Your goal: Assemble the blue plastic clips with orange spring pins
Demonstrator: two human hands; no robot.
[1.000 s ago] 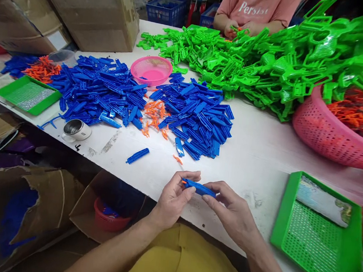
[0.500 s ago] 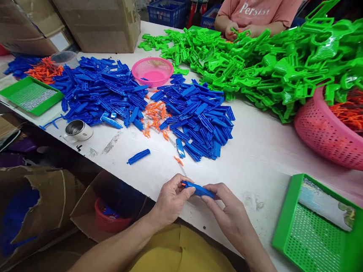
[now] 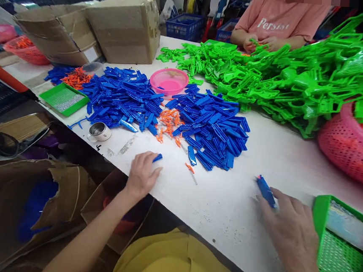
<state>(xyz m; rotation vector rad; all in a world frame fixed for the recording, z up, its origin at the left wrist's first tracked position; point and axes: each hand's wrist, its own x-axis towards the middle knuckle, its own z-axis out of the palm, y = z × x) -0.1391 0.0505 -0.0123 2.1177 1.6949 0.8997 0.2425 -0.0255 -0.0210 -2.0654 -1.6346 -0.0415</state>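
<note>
Torn carton: At far left, below table level, I logged a torn brown cardboard carton (image 3: pixel 71 194) with blue material inside.
Left tray: A shallow green plastic tray with a perforated floor (image 3: pixel 77 108) sat on the white tabletop (image 3: pixel 275 152), silvery bits over part of its floor.
Mug: A white mug with a steel-coloured inside (image 3: pixel 106 134) stood near the table edge.
Left heap: Behind the mug I noted a spread heap of narrow blue plastic parts (image 3: pixel 121 97).
Left hand: I had the bare left hand (image 3: pixel 140 174) near the front edge, fingers bent over a short visible end of blue plastic (image 3: pixel 157 157), thumb apart from them. I could not tell whether the fingers gripped it.
Small basket: A round pink perforated plastic basket (image 3: pixel 170 91) stood farther back.
Middle: A tangle of orange plastic parts and thin metal springs (image 3: pixel 170 121) lay between the blue heaps. One orange part with a coil spring (image 3: pixel 190 168) lay alone nearer me.
Right heap: I recorded a second heap of blue plastic parts (image 3: pixel 220 133); behind it rose a pile of bright green plastic shells (image 3: pixel 253 70).
Co-worker: A person in a pink shirt (image 3: pixel 275 23) worked beyond the green pile.
Right hand: The bare right hand (image 3: pixel 293 222), motion-blurred, held a slim blue plastic piece with an orange tip (image 3: pixel 265 191) between thumb and fingers, close above or on the table; I could not tell which.
Right tray: A second green perforated tray (image 3: pixel 320 207) lay just beside that hand.
</note>
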